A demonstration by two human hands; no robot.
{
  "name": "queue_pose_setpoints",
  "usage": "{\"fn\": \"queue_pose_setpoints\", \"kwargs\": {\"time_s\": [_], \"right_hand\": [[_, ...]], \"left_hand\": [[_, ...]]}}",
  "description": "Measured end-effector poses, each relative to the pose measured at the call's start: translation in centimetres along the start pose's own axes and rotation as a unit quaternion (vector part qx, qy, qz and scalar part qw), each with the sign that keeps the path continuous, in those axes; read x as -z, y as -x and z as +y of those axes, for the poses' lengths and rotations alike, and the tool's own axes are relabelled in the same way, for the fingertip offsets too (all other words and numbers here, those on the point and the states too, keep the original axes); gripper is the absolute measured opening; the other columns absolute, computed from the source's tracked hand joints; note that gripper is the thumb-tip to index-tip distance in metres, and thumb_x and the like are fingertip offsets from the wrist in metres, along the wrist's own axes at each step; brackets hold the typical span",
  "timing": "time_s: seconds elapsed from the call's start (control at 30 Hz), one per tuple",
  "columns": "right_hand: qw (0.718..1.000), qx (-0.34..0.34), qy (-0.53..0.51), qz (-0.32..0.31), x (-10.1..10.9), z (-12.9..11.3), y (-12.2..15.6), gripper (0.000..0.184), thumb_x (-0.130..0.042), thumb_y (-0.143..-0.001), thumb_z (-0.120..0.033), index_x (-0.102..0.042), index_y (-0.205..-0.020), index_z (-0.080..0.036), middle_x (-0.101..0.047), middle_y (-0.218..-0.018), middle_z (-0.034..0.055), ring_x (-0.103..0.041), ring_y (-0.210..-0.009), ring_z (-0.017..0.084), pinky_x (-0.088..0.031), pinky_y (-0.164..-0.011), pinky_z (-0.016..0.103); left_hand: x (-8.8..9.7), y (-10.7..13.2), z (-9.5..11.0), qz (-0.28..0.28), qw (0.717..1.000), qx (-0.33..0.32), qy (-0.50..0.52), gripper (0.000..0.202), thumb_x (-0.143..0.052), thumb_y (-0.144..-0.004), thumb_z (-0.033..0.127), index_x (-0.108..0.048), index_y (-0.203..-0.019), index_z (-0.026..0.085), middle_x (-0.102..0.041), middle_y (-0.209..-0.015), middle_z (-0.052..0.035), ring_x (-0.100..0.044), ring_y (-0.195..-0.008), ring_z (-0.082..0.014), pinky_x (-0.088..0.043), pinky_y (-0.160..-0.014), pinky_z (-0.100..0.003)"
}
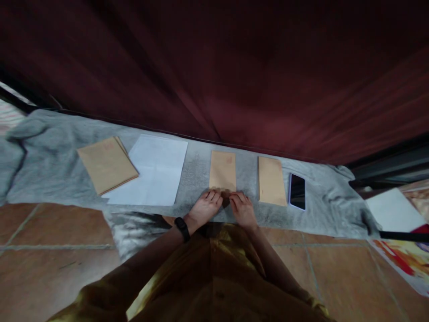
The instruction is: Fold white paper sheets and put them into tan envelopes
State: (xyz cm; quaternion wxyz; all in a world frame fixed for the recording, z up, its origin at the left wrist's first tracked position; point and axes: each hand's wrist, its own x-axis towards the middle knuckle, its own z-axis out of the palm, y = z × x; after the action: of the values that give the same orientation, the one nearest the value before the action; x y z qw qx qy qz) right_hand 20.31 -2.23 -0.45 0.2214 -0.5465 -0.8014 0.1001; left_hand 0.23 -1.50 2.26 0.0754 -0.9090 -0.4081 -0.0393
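A brown paper envelope (223,170) with a faint reddish print at its top right lies lengthwise in front of me. Its near end is between my two hands. My left hand (207,206) has its fingers curled closed on the near left corner, with a dark watch (182,227) on that wrist. Mirroring it, my right hand (242,208) pinches the near right corner. The fingers partly hide the near edge, so I cannot tell how it is folded.
White paper sheets (157,172) lie to the left, partly under a stack of brown envelopes (107,165). More brown envelopes (272,181) and a phone (297,191) are on the right. A grey cloth (197,158) covers the narrow surface, with a dark red curtain (214,80) behind it.
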Motion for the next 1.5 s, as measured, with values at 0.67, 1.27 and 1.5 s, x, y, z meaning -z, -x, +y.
{"fn": "queue_pose_setpoints", "kwargs": {"time_s": [0.67, 1.27, 1.5], "right_hand": [[0.987, 0.112, 0.061, -0.102, -3.8, 2.0, -12.2, 0.045, -0.045, -0.106, -0.036, -0.051, -0.149, -0.026, -0.04, -0.162, 0.0029, -0.035, -0.15, 0.023, -0.028, -0.125, 0.044], [0.989, 0.097, 0.064, -0.095, -2.9, 1.7, -11.0, 0.048, -0.048, -0.105, -0.036, -0.046, -0.152, -0.026, -0.036, -0.164, 0.0047, -0.032, -0.152, 0.023, -0.024, -0.126, 0.048], [0.99, 0.051, -0.107, -0.073, -0.9, 1.8, -7.3, 0.032, -0.047, -0.103, -0.022, -0.069, -0.127, -0.026, -0.069, -0.132, 0.0048, -0.062, -0.123, 0.016, -0.048, -0.11, 0.036]], "left_hand": [[-2.7, 1.6, -0.7, 0.092, 0.989, 0.065, 0.098, 0.03, -0.051, -0.094, 0.009, -0.064, -0.12, 0.014, -0.07, -0.121, -0.0122, -0.064, -0.111, -0.0237, -0.05, -0.097, -0.038], [-2.5, 1.5, -0.6, 0.091, 0.99, 0.06, 0.09, 0.034, -0.047, -0.094, 0.01, -0.064, -0.124, 0.014, -0.069, -0.124, -0.0137, -0.063, -0.115, -0.0248, -0.051, -0.098, -0.04], [-2.5, 1.4, -0.5, 0.077, 0.994, 0.049, 0.063, 0.034, -0.046, -0.095, 0.008, -0.063, -0.123, 0.014, -0.069, -0.122, -0.0127, -0.064, -0.112, -0.0241, -0.05, -0.098, -0.039]]}}
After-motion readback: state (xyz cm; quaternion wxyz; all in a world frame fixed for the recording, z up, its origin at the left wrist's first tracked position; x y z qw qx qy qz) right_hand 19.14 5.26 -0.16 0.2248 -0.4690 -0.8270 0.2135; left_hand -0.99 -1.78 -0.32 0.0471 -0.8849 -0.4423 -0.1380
